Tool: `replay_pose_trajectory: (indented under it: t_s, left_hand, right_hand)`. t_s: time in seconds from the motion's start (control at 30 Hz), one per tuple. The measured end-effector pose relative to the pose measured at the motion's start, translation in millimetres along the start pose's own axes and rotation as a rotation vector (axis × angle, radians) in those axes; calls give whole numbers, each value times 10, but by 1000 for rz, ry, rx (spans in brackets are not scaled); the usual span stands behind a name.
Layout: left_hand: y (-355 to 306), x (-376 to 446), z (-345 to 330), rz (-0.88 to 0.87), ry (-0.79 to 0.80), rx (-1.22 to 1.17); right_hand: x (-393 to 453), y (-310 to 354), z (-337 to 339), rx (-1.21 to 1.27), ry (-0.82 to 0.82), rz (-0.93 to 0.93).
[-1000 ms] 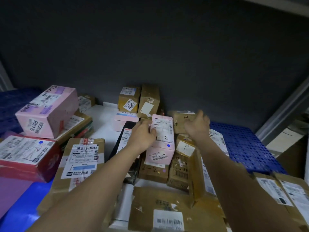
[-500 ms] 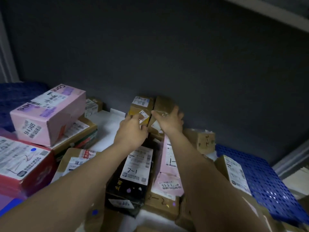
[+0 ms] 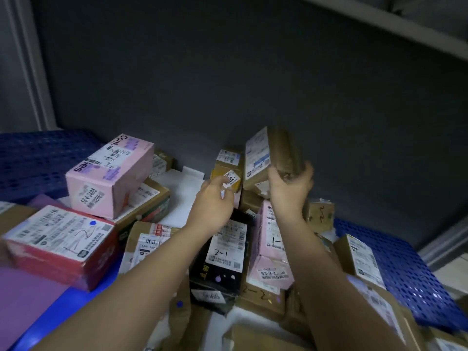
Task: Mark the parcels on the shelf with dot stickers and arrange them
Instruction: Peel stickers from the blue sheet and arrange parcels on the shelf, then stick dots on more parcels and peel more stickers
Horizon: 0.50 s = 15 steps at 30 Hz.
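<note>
While gripped, brown parcel [image 3: 276, 153] stands above right hand [image 3: 291, 191].

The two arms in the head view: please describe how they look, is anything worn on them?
Both forearms are bare up to the bottom edge of the picture; no sleeve shows. The left hand and the right hand have no glove, and I see no watch, bracelet or ring, though the picture is dim and a bit blurred.

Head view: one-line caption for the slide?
Right hand lifts a brown parcel off the shelf pile while the left hand reaches toward a small yellow parcel.
</note>
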<state>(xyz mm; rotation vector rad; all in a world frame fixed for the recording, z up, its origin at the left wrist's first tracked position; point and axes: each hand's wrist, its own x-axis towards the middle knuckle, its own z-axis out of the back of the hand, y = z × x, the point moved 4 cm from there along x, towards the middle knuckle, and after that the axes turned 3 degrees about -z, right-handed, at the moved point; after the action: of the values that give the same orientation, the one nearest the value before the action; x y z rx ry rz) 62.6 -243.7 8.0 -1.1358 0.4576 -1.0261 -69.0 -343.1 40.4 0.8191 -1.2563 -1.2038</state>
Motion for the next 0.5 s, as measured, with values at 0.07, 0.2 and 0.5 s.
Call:
replay_pose_trajectory:
  t_s: [0.07, 0.2, 0.5]
  left_hand:
    - [-134, -133, 69, -13, 16, -84]
    - [-334, -541, 285, 56, 45, -290]
    - [-314, -1582, 582, 170, 220, -427]
  right_hand:
    - [-331, 101, 162, 115, 86, 13]
    - [-1006, 94, 450, 294, 251, -91]
    - [-1958, -27, 849, 436, 329, -353]
